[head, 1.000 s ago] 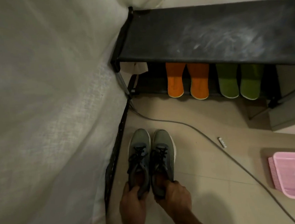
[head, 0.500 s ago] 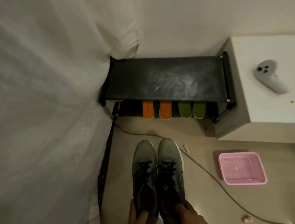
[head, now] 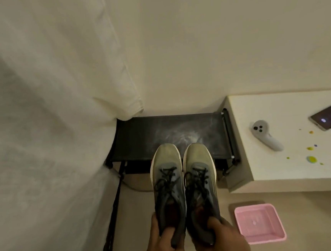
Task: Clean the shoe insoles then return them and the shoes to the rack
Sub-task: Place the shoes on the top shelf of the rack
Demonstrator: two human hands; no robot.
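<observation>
Above the rack [head: 169, 133], both hands [head: 192, 241] grip the shoes [head: 184, 185] by their heels.

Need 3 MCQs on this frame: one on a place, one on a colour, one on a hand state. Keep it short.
1. Where does the pink basket sit?
A. on the floor, right of the shoes
B. on the rack's top shelf
C. on the white table

2. What colour is the controller on the white table?
A. red
B. grey
C. black

3. What are the hands doing?
A. both hang empty
B. only the left holds a shoe
C. each grips one shoe at the heel

Answers:
1 A: it lies on the floor tiles, below the table's edge.
2 B: its body is pale grey, beside a lit phone.
3 C: the left hand grips the left shoe and the right hand grips the right shoe, above the rack.
</observation>
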